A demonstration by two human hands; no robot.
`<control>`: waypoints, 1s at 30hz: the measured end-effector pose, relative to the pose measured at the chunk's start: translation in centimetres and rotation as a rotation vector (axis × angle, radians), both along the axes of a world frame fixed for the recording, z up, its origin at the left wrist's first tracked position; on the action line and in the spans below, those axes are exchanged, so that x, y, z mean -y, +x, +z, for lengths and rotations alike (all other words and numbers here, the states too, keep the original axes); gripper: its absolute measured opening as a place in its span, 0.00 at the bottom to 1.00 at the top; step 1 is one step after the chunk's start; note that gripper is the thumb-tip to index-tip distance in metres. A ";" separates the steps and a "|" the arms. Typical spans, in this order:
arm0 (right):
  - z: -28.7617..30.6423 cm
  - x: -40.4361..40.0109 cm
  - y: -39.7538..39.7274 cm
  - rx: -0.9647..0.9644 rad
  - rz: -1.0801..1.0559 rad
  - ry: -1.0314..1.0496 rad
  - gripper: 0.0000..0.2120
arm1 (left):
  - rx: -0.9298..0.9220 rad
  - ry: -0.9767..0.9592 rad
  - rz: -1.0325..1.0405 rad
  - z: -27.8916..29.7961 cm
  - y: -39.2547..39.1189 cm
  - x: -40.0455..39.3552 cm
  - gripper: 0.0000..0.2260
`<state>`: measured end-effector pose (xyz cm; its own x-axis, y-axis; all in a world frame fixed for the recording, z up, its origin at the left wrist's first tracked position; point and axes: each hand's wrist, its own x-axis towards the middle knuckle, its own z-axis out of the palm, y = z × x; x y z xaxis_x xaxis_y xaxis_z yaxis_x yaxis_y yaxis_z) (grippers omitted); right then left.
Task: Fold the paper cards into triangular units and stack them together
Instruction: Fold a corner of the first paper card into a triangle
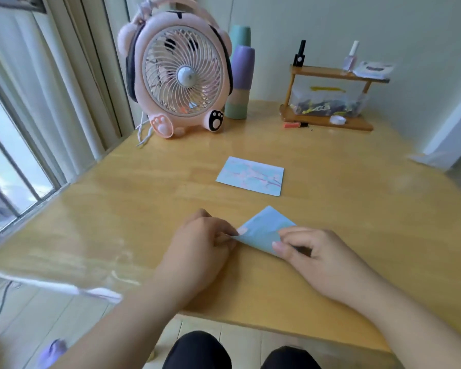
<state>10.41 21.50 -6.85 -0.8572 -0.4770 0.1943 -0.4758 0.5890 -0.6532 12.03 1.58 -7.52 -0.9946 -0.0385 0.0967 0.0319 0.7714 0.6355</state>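
A light blue folded paper card [264, 230] lies on the wooden table [144, 209] near its front edge, with one corner pointing away from me. My left hand [205, 243] pinches the card's left tip with curled fingers. My right hand [309, 251] pinches its right side between thumb and forefinger. A second card [250, 175], flat and unfolded, blue with pink markings, lies farther back at the middle of the table.
A pink desk fan [180, 73] stands at the back left beside stacked pastel cups [240, 75]. A small wooden shelf [330, 97] with bottles and a clear box sits at the back right. A window runs along the left side.
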 end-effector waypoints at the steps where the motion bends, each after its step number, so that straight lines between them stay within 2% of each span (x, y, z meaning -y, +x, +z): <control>1: 0.1 0.1 0.0 0.022 -0.015 -0.010 0.20 | 0.014 0.016 0.011 0.1 0.2 0.1 0.06; 6: 0.2 1.1 -1.5 0.080 -0.255 0.046 0.14 | 0.041 0.045 0.094 0.3 1.3 0.0 0.05; 12: -0.5 2.2 -2.3 0.006 -0.408 0.106 0.14 | 0.014 0.003 0.275 -0.1 1.4 -1.4 0.08; 19: -0.6 2.7 -2.6 -0.018 -0.443 0.158 0.15 | 0.043 -0.116 0.217 0.1 1.1 -1.7 0.08; 21: -0.8 2.7 -2.5 -0.016 -0.444 0.115 0.14 | 0.021 -0.206 0.178 0.3 1.2 -1.9 0.09; 23: -0.9 2.3 -2.4 0.016 -0.437 0.014 0.15 | -0.007 -0.206 0.156 0.6 1.3 -2.2 0.09; 24: -1.0 2.1 -2.2 0.044 -0.432 -0.052 0.15 | -0.014 -0.147 0.155 0.7 1.3 -2.1 0.09; 26: -1.0 1.7 -2.1 0.087 -0.426 -0.159 0.15 | 0.016 0.105 0.169 1.1 1.0 -1.8 0.09; 30: -0.8 1.5 -1.8 0.095 -0.380 -0.235 0.14 | 0.230 0.826 0.204 1.5 0.2 -1.4 0.07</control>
